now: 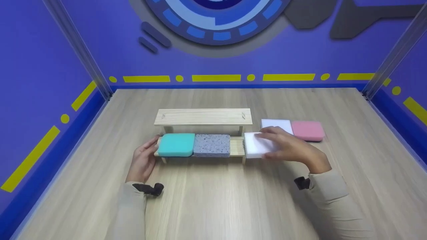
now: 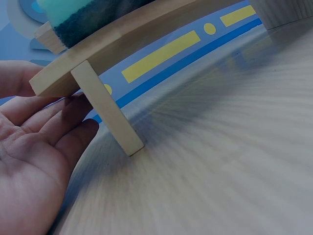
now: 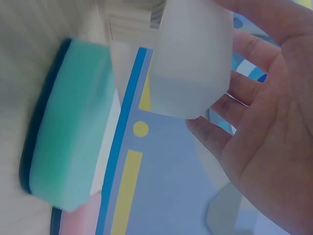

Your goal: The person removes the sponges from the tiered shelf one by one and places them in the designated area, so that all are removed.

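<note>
My left hand (image 1: 142, 163) holds the left end of a low wooden shelf (image 1: 237, 146), its fingers around the board end beside a leg in the left wrist view. On that shelf lie a teal sponge (image 1: 176, 145) with a dark scouring underside and, against it, a speckled grey sponge (image 1: 211, 145). A strip of bare board shows to their right. My right hand (image 1: 295, 150) grips a white sponge block (image 1: 258, 146) between thumb and fingers, raised at the shelf's right end. Below the block, the right wrist view shows a green sponge (image 3: 73, 122) on the table, hidden in the head view.
Behind the front shelf stands a higher wooden shelf (image 1: 203, 116) with nothing on top. Back right on the table lie another white block (image 1: 277, 124), partly behind my right hand, and a pink sponge (image 1: 307, 130). Blue printed walls (image 1: 213, 65) enclose the table at back and sides.
</note>
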`<action>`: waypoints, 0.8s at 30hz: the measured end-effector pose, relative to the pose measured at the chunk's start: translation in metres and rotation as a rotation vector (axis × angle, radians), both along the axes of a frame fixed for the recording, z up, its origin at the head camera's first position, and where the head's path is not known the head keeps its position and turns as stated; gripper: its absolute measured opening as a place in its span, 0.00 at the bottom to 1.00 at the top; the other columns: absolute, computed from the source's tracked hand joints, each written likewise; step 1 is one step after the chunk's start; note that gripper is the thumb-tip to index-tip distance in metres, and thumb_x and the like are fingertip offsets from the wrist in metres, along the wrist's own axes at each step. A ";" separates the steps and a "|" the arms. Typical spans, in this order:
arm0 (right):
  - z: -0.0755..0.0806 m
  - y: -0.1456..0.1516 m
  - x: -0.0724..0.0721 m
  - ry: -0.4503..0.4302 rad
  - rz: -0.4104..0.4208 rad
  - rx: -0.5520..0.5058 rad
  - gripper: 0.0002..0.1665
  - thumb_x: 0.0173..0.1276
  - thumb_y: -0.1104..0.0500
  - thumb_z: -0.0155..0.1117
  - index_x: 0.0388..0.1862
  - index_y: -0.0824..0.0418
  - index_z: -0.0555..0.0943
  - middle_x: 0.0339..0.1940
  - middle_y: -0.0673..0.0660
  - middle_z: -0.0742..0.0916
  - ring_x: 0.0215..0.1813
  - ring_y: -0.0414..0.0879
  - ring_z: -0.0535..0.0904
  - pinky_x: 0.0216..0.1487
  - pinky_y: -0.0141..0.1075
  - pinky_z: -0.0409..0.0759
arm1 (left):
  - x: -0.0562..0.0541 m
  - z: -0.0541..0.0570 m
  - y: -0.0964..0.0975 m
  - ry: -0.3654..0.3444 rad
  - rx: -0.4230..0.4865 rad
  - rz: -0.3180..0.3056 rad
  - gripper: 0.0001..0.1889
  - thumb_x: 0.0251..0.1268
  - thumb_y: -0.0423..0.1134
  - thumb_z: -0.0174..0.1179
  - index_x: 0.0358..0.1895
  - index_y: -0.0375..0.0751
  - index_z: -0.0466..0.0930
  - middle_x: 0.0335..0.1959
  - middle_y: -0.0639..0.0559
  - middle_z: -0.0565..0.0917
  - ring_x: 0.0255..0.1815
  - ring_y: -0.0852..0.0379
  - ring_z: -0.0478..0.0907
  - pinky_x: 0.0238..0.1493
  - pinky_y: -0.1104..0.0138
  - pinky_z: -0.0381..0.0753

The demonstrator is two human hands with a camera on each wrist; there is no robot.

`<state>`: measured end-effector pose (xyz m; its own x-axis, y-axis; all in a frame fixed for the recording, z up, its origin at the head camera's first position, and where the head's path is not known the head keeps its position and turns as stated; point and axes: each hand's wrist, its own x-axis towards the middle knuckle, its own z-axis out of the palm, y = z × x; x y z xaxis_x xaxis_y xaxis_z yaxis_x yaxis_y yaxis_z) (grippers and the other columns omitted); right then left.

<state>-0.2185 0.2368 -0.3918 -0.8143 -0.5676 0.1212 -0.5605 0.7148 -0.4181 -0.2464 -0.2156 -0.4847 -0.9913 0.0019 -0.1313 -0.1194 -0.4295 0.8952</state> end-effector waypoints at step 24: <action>0.002 0.039 0.007 0.014 -0.072 0.023 0.39 0.51 0.61 0.75 0.64 0.64 0.74 0.61 0.65 0.76 0.62 0.60 0.70 0.61 0.55 0.73 | 0.000 0.000 -0.001 -0.002 -0.003 -0.005 0.28 0.71 0.24 0.44 0.72 0.26 0.51 0.76 0.39 0.55 0.78 0.52 0.51 0.76 0.66 0.53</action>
